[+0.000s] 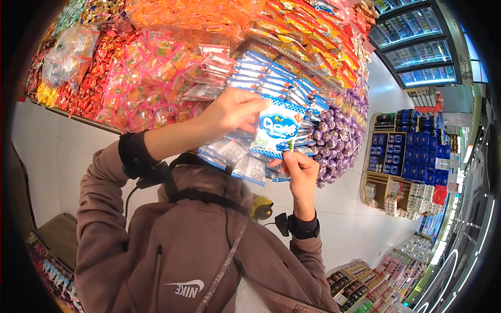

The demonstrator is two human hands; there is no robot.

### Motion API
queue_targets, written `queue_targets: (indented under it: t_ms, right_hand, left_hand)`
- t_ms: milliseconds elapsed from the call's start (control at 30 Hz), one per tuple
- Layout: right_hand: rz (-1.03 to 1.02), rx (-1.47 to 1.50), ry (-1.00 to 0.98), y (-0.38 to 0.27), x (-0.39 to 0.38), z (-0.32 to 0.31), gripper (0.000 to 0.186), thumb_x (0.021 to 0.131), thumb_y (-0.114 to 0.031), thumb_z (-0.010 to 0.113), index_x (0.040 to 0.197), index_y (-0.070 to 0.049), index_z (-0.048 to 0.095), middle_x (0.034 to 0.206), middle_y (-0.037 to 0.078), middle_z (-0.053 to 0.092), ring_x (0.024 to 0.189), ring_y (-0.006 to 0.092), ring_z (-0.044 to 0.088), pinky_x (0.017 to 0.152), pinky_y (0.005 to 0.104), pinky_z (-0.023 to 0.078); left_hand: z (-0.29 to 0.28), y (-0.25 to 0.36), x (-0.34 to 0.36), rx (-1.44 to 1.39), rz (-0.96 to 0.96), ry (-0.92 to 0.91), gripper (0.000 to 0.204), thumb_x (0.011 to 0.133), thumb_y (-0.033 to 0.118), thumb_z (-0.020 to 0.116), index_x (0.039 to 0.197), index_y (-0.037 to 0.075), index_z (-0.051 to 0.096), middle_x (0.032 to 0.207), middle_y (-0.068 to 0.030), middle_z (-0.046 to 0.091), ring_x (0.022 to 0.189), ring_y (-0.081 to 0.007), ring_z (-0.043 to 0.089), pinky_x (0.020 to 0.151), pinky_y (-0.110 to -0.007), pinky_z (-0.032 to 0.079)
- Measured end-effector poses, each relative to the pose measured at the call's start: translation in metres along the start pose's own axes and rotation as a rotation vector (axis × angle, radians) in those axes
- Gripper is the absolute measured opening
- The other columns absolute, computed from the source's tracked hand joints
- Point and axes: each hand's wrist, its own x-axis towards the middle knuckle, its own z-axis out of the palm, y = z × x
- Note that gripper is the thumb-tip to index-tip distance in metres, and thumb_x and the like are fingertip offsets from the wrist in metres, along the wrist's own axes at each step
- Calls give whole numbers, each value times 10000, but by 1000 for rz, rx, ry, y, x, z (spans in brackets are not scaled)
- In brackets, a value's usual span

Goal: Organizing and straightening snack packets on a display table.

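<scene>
Fingers [249, 107] of left hand [232, 112] pinched on top edge of a blue-and-white snack packet [276, 130], thumb in front, other fingers behind. Fingers [286, 159] of right hand [300, 172] closed on bottom edge of same packet, thumb pressing lower corner. Packet held upright between both hands, stretched flat, front face toward camera. Glossy white pouch, blue band with white dots along top, large blue lettering in middle, small orange heart-like mark at upper right, dark blue fruit picture and green bit at bottom right. Sits right in front of a hanging row of identical blue-and-white packets [271, 78], touching or just off them, cannot tell which. More of same kind hanging just below left hand, clear-backed. Display rack crowded: pink-trimmed clear candy bags [151, 73] to left, red packets [99, 73] further left, orange and yellow packets [292, 31] above, purple wrapped sweets [339, 135] bunched just right of held packet. Black wrist straps on both forearms, small black device [283, 223] at right wrist. Brown hooded jacket [172, 250] filling lower middle. Blue boxed goods on low shelf [412, 151] well apart at right, lit drinks cooler [417, 47] top right. Pale tiled floor [360, 224] between rack and shelf.
</scene>
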Motion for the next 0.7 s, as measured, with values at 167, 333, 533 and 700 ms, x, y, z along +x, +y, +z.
queue_targets:
  t_ms: [167,333,533,700]
  right_hand:
    - [30,4,-123,35,-2,-17,182,768,-111,645,913,-4,619,827,32,623,652,65,504,564,206,408]
    - [-191,-176,-14,-2,-1,-6,481,631,-77,741,1062,-38,531,1044,65,567,917,182,551,726,277,448]
    - [-368,-621,-189,-2,-6,8,322,656,-15,676,958,-15,563,895,103,598,790,278,579,664,322,471]
    - [-261,-599,-10,7,-6,-1,220,694,-21,658,908,-23,606,869,120,622,768,253,607,664,302,479]
  left_hand:
    - [-1,10,-16,608,330,-118,219,857,182,523,808,-8,619,727,-85,612,655,-134,601,573,-243,482]
    - [3,-23,-26,1064,992,-156,144,756,139,591,866,51,622,772,-53,570,698,-201,568,540,-333,447]
    - [11,-34,-34,1150,1000,-219,201,732,138,620,922,74,609,819,-16,533,722,-171,540,547,-283,460]
    - [0,-30,-35,1166,929,-90,265,707,215,653,930,78,611,870,-35,571,761,-191,558,557,-295,468]
